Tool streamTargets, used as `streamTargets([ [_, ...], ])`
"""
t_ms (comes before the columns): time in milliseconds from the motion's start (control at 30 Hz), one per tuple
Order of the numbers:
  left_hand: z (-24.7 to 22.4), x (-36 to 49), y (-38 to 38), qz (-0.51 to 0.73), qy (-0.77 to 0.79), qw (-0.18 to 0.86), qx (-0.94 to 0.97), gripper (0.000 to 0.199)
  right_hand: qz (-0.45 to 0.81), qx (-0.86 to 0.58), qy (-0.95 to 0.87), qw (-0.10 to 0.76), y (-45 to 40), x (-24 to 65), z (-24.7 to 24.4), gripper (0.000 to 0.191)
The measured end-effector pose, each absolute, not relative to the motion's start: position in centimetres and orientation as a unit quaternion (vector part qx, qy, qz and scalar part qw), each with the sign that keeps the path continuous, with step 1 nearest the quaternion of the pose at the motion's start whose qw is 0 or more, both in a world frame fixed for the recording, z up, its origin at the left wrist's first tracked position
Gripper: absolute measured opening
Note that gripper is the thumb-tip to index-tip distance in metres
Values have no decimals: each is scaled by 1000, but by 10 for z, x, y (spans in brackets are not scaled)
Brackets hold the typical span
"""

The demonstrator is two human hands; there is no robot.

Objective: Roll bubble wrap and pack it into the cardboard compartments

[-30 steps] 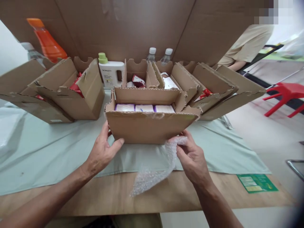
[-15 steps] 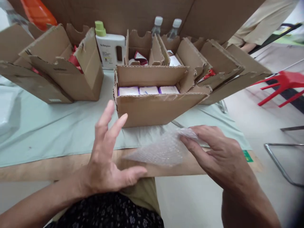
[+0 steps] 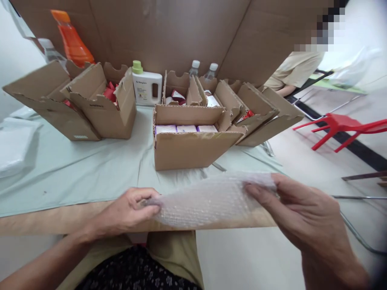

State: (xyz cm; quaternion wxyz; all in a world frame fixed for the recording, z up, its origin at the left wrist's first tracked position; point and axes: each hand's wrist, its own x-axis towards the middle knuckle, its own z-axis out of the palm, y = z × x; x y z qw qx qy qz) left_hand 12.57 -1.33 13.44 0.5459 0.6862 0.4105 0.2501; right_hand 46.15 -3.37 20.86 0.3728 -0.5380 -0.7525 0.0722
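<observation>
A sheet of clear bubble wrap (image 3: 205, 203) is stretched between my two hands over the front edge of the table. My left hand (image 3: 134, 209) pinches its left end, fingers closed. At the right end, my right hand (image 3: 296, 209) grips it between thumb and fingers. Just behind the wrap stands an open cardboard box (image 3: 187, 151), with three white and purple packs (image 3: 186, 129) side by side inside.
Several open cardboard boxes (image 3: 105, 108) with red items stand left and right. A white bottle with a green cap (image 3: 146, 86), clear bottles and an orange bottle (image 3: 74, 44) are behind. A seated person (image 3: 294, 72) and a red chair (image 3: 338, 125) are at right.
My left hand, open before, has closed on the left end of the bubble wrap. The wrap is now spread wider, and my right hand has moved right. The view has tilted up.
</observation>
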Motion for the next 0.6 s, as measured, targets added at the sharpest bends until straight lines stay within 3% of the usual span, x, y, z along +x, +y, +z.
streamTargets([
  [67,161,113,1,338,404,512,679,8,55,-556,-718,414,-20,463,214,8],
  [133,196,109,23,449,373,459,670,22,48,-557,-681,473,3,460,225,8],
  [200,230,114,50,529,354,368,678,29,38,-539,-656,527,35,457,241,5],
  [267,256,124,79,533,417,235,698,25,51,-534,-654,533,70,457,254,3],
  [333,268,136,103,457,487,140,731,17,99,-568,-682,450,102,457,263,5],
  [400,268,148,120,328,532,81,776,10,114,-629,-715,284,125,456,267,13],
  [500,263,163,134,124,557,-3,821,8,2,-678,-733,46,143,445,271,18],
  [600,264,176,145,36,538,-57,840,21,-84,-651,-751,-63,155,433,274,19],
])
